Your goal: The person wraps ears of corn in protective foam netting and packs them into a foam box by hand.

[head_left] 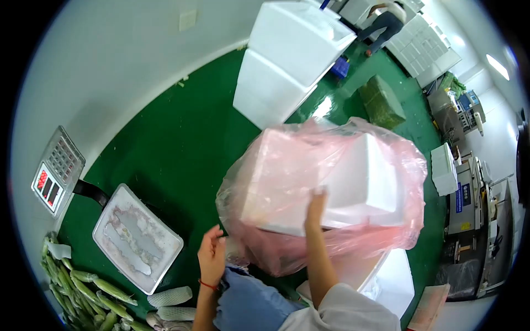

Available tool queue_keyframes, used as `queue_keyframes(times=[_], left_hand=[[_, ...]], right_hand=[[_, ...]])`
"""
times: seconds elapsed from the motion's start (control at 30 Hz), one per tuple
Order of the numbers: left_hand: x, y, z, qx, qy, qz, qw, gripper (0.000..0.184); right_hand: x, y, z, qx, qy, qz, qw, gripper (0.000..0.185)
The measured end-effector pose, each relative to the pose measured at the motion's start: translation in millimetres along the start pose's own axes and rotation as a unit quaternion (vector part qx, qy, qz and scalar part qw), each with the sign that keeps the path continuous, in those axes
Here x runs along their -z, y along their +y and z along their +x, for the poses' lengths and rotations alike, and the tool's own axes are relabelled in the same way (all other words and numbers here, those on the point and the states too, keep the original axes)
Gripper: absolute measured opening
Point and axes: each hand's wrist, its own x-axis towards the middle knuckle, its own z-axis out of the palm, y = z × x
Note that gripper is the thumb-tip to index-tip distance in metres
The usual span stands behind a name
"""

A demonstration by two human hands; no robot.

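Lying ahead and rightward, long axis roughly crosswise, the white foam box [356, 190] amid pink plastic [287, 251] sits nearer the right hand [316, 208], whose grip is blurred beyond telling, than the left hand [211, 256], empty and loosely spread.

Head-height view, forward and steeply down

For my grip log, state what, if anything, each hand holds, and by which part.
It cannot be told: the right hand, blurred, is at the rumpled, translucent pink plastic bag, grip unclear; the left hand, by the bag's edge, shows no clear hold.
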Motion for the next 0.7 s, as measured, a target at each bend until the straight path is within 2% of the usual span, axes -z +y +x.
queue_keyframes(times=[0.03,0.07,0.13,0.2,0.23,0.27,0.3,0.33,0.37,0.4,0.43,0.47,0.5,0.53,0.57,0.6,0.63,0.67,0.7], left_hand=[[-2,-1,-15,0.001,-0.005,-0.001,1.000,0.029],[4,-4,-32,0.004,-0.011,0.004,1.000,0.029],[30,7,-51,0.020,-0.001,-0.001,1.000,0.028],[86,12,-69,-0.014,0.072,0.072,0.995,0.030],[119,21,-80,-0.034,0.143,0.098,0.984,0.029],[156,22,-91,-0.037,0.238,0.070,0.968,0.029],[179,40,-108,-0.085,0.305,0.103,0.943,0.028],[187,70,-129,-0.063,0.363,0.085,0.926,0.030],[194,85,-149,-0.114,0.408,0.088,0.902,0.031],[189,102,-167,-0.119,0.475,0.084,0.868,0.030],[196,108,-185,-0.128,0.482,0.068,0.864,0.031],[203,106,-203,-0.136,0.490,0.053,0.859,0.031],[198,106,-211,-0.129,0.502,0.047,0.854,0.030],[191,110,-220,-0.124,0.522,0.042,0.843,0.029],[182,117,-226,-0.103,0.517,0.048,0.849,0.028],[177,114,-226,-0.120,0.510,0.001,0.852,0.027],[178,109,-230,-0.118,0.475,0.036,0.872,0.026],[167,122,-223,-0.116,0.458,0.043,0.880,0.021],[163,119,-216,-0.104,0.445,-0.001,0.890,0.019]], right_hand=[[-11,17,-8,0.115,-0.121,-0.122,0.978,0.049],[-27,27,-27,0.219,-0.233,-0.239,0.917,0.048],[-81,-12,-56,0.221,-0.424,0.015,0.878,0.052],[-122,-68,-66,0.350,-0.401,-0.035,0.846,0.049],[-119,-97,-54,0.375,-0.428,-0.186,0.801,0.046],[-112,-124,-40,0.395,-0.445,-0.331,0.733,0.043],[-99,-151,-25,0.385,-0.415,-0.368,0.738,0.039],[-78,-170,-8,0.376,-0.385,-0.405,0.739,0.036],[-47,-170,1,0.426,-0.217,-0.161,0.864,0.029],[-6,-190,13,0.373,-0.178,-0.072,0.908,0.028],[28,-174,49,0.466,-0.029,-0.121,0.876,0.027],[71,-168,79,0.424,0.014,-0.171,0.889,0.022],[113,-135,124,0.451,0.088,-0.246,0.853,0.021],[166,-77,187,0.478,0.098,-0.307,0.817,0.024],[216,-33,221,0.422,0.154,-0.584,0.676,0.032],[249,-2,224,0.354,0.237,-0.668,0.610,0.037],[289,11,236,0.398,0.077,-0.633,0.659,0.038],[285,-28,191,0.295,-0.006,-0.614,0.732,0.041],[290,-19,200,0.246,-0.035,-0.548,0.799,0.046]])
